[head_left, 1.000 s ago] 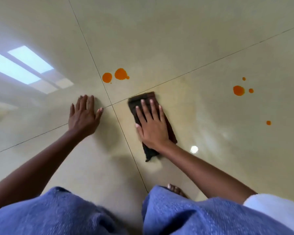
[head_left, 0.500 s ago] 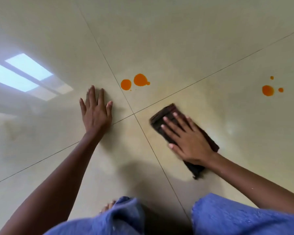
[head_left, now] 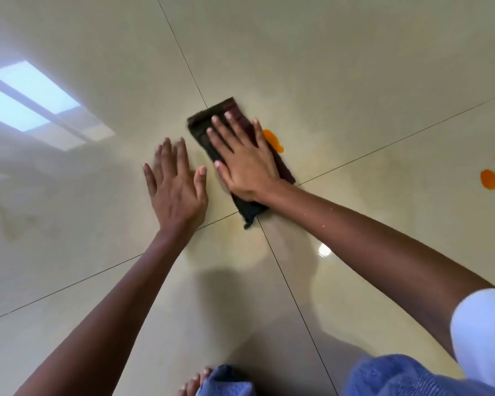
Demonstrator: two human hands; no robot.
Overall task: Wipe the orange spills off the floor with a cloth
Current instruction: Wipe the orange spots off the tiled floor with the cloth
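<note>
Right hand: yours lies flat on the cloth, fingers straight and spread, palm pressing down. Nothing is gripped.
Left hand: flat on the floor just left of the cloth, fingers straight and close together, thumb out toward your right hand. It holds nothing. The fingertips are blurred.
Cloth: dark, folded into a long strip, lying on the floor under your right hand. Its far end sticks out past your fingertips; its near end pokes out below your wrist and reaches the point where the tile joints cross.
Spill: orange, just right of your little finger, touching the cloth's right edge. Its left part is hidden by finger and cloth, so you cannot read its full outline.
Drops: one larger orange blot with smaller dots beside it, well apart from the cloth, near the right edge of view.
Floor: glossy cream tiles; a window reflection at left, a small glint under your right forearm.
Lower edge: bare toes, blue fabric, white sleeve on your right arm.
</note>
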